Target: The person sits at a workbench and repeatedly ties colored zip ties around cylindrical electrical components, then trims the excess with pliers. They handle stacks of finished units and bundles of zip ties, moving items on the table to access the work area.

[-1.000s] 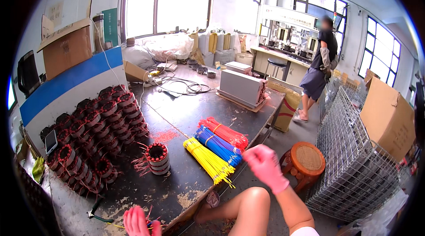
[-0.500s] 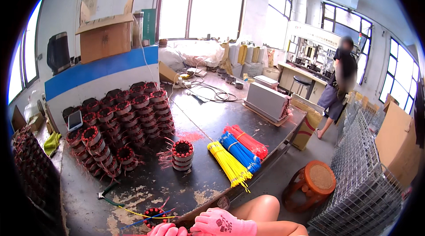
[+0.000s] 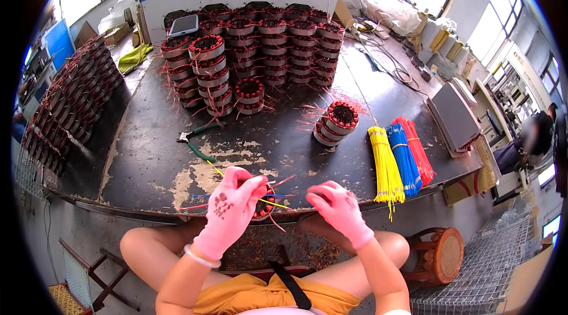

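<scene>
In a pink glove, my left hand (image 3: pixel 232 205) is closed in a pinch over a small ring-shaped stator (image 3: pixel 264 211) at the table's front edge. Blue, yellow and red wires cross there and stick out on both sides of that hand; its fingers hide much of the stator. My right hand (image 3: pixel 338 210), also pink-gloved, hovers to the right, apart from the stator. Its thumb and fingertips are pressed together, and anything between them is too small to make out. Green-handled cutters (image 3: pixel 201 148) lie beyond my left hand.
A short stack of stators (image 3: pixel 337 123) stands mid-table, with many more stacked behind (image 3: pixel 272 43). Tied bundles of yellow (image 3: pixel 386 164), blue (image 3: pixel 405 161) and red wires (image 3: pixel 415 149) lie right. A phone (image 3: pixel 184 26) rests on the stacks. A wooden stool (image 3: pixel 444 256) stands at right.
The view has swung left and down, so both forearms and my lap now show. My hands were close together at the lower edge; now the right one is apart from the left.
</scene>
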Tool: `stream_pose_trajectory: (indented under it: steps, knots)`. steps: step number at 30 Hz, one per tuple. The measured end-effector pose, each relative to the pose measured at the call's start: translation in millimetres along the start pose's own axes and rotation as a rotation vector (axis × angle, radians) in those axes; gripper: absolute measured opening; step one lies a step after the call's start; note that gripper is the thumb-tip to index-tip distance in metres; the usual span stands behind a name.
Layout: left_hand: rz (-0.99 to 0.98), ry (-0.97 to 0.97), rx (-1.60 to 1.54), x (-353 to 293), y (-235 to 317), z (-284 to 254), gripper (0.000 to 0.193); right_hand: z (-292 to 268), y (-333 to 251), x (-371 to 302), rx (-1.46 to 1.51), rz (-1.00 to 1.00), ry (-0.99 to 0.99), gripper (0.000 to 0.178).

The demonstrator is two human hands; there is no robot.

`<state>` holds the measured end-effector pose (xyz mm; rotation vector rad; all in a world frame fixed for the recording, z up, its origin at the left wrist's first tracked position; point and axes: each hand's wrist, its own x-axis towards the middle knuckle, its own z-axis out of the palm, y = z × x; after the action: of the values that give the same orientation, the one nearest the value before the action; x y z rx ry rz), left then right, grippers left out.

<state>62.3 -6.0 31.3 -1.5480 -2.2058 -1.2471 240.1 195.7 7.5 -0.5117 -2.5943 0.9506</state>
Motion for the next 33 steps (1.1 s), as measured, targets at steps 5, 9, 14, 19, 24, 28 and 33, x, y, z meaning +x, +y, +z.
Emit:
stream_pose_trajectory:
  steps: [5,9,14,19,24,28,33]
  knots:
    - [-0.1,-0.019,-0.031,1,-13,45,0.039,41,1,51,0.363,0.193,-0.269,0.035]
    - [-0.137,-0.075,-0.026,-1,-11,63,0.046,61,6,55,0.54,0.27,-0.191,0.028]
    - [-0.163,-0.13,-0.053,-6,-21,59,0.052,51,-11,43,0.265,0.094,-0.029,0.019]
    - [-0.152,-0.196,-0.159,-3,-27,55,0.037,50,-7,20,-0.094,-0.247,0.207,0.016]
    - [-0.112,-0.3,-0.201,6,-29,46,0.02,37,-11,24,-0.166,-0.364,0.221,0.018]
    - [-0.087,-0.355,-0.061,11,-21,40,0.016,32,-9,34,0.011,-0.289,0.123,0.014]
    - [-0.042,-0.311,0.006,12,-16,38,0.013,24,-19,35,0.352,0.035,-0.07,0.013]
